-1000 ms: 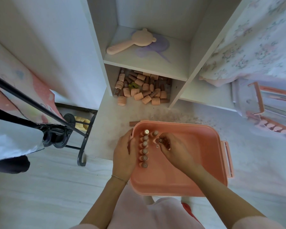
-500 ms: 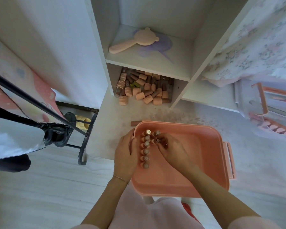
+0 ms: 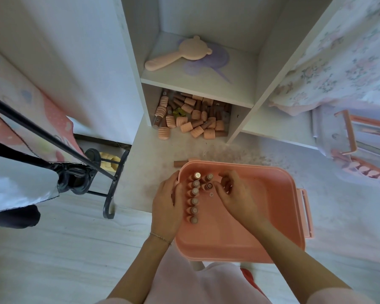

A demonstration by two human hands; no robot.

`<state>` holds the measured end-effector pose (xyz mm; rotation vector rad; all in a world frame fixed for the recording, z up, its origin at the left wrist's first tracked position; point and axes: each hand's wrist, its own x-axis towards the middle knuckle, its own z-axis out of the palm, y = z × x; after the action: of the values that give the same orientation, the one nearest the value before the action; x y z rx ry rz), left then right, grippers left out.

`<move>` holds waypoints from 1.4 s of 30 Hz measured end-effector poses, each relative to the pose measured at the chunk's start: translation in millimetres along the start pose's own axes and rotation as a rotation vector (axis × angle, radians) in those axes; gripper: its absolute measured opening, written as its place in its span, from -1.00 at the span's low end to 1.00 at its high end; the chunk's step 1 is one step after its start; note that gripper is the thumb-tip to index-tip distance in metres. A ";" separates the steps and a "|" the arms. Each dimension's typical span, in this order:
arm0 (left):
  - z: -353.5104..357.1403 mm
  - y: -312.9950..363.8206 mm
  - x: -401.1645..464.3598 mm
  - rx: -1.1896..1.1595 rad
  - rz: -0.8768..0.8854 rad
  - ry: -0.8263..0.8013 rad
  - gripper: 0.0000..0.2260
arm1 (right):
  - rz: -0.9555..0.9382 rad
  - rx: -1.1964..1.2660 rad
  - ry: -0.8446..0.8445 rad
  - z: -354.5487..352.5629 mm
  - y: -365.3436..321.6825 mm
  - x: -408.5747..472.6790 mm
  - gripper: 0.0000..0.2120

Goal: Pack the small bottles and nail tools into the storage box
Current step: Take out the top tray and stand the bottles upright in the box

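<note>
The left hand [image 3: 166, 210] grips the near-left wall of the pink storage box [image 3: 270, 218], beside a row of upright small bottles [image 3: 194, 197]. The right hand [image 3: 233, 195], fingers curled, reaches among the bottles; whether it holds one is unclear.

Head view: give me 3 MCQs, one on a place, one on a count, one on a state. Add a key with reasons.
1. Where do the unpacked small bottles lie?
A. in the bottom compartment of the white shelf
B. on the upper shelf board
C. on the clothes rack

2. How many bottles stand in the row along the left wall of the storage box?
A. two
B. six
C. ten

3. What is the left hand doing?
A. hanging idle
B. holding the box's left wall
C. lifting the hand mirror

Key: 1 A, the pile sits under the board that bears the hand mirror. 2 B, six caps show in line. 3 B, its thumb hooks over the rim.
</note>
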<state>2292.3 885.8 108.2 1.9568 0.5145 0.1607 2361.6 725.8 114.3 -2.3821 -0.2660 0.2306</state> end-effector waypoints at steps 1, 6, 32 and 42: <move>-0.1 -0.1 0.1 -0.001 0.002 0.000 -0.73 | -0.011 0.004 0.010 -1.7 -1.9 4.5 -0.79; -0.4 1.0 0.0 -0.007 0.003 0.004 -0.74 | -0.035 -0.003 -0.006 -1.5 -8.9 18.0 -0.80; -2.1 2.7 -0.6 -0.010 0.002 0.004 -0.74 | -0.230 -0.158 -0.066 10.9 -2.8 0.4 -0.79; -1.8 2.0 0.1 -0.005 0.006 0.003 -0.74 | -0.290 -0.188 -0.081 9.0 -0.8 2.4 -0.80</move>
<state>2292.4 886.6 110.7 1.9538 0.5100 0.1687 2361.6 732.8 108.1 -2.4828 -0.6922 0.1717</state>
